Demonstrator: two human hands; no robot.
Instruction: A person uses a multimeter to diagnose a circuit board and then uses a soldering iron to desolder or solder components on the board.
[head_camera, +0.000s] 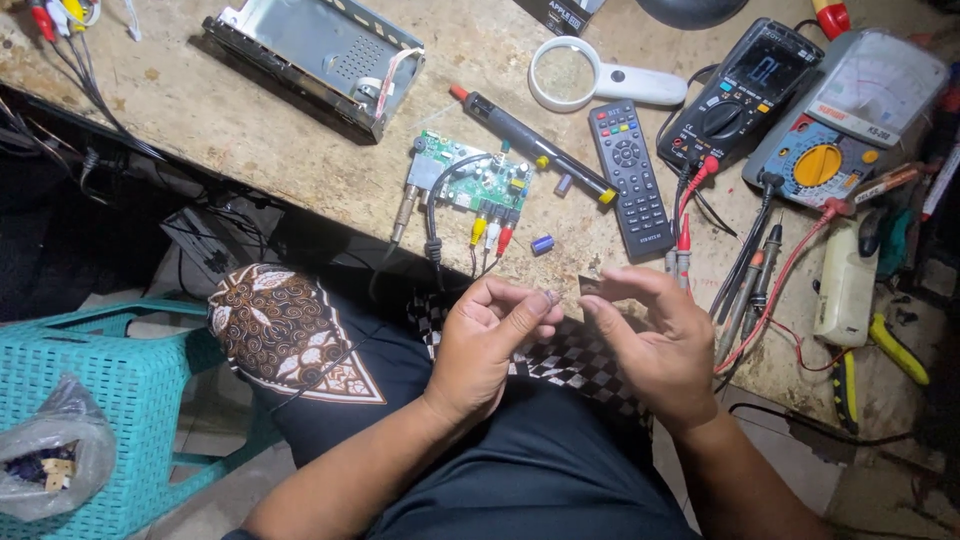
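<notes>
Dark chip (590, 286) pinched in right hand (655, 335), fingers curled.

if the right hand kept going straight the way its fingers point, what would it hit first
The right hand points its fingers left, toward the left hand, pinching a small dark piece. Going straight on, it would probably first meet the left hand's thumb and fingertips, close in front of it, though one view leaves depth uncertain.
</notes>
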